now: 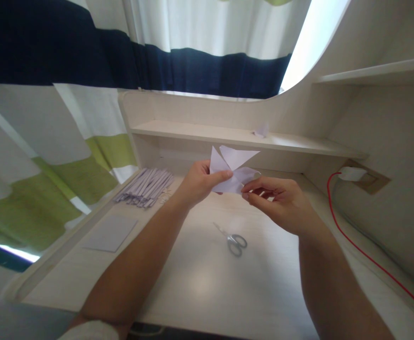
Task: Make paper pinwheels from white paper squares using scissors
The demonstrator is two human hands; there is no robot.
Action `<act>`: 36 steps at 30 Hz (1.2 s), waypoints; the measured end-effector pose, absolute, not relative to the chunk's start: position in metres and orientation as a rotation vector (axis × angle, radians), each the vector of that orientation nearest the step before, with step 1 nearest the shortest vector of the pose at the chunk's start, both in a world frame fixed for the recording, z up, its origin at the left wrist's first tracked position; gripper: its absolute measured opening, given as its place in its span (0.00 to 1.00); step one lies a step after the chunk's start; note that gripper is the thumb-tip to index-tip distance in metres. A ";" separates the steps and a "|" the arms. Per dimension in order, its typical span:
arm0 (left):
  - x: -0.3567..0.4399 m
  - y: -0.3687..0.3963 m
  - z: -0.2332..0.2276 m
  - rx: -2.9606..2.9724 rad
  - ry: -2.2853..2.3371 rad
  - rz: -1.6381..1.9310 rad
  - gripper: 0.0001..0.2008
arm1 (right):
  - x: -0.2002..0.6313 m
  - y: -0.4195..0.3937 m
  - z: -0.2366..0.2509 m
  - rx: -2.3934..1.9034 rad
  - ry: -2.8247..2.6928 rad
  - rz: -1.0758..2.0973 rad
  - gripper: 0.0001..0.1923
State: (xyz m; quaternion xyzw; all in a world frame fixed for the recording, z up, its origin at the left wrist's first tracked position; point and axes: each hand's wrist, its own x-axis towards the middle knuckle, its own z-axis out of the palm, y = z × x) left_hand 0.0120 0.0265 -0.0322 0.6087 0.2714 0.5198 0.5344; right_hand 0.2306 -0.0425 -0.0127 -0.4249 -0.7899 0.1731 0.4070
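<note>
A pale lilac sheet of paper (237,160), cut or folded into pointed flaps, is held up above the desk between both hands. My left hand (203,182) is closed on its left side, thumb pressed flat near the centre and the other fingers behind. At the lower right corner, my right hand (274,198) pinches the paper's edge between thumb and fingertips. Below the hands, a pair of scissors (233,240) with grey handles lies on the desk, blades pointing to the upper left.
On the white desk (192,288), a pile of narrow paper strips (146,186) lies at the left, behind a stack of square paper (111,232). Another small folded paper (261,130) rests on the shelf (192,132). A red cable (366,255) runs along the right from a white plug (351,174).
</note>
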 end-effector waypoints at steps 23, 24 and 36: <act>0.009 0.027 -0.031 1.369 0.627 1.240 0.15 | 0.231 -0.040 -0.015 -1.014 -1.897 0.483 0.04; 0.008 0.027 -0.031 1.367 0.628 1.239 0.15 | 0.231 -0.040 -0.015 -1.013 -1.895 0.485 0.04; 0.008 0.026 -0.030 1.332 0.593 1.248 0.15 | 0.232 -0.040 -0.016 -1.010 -1.866 0.547 0.04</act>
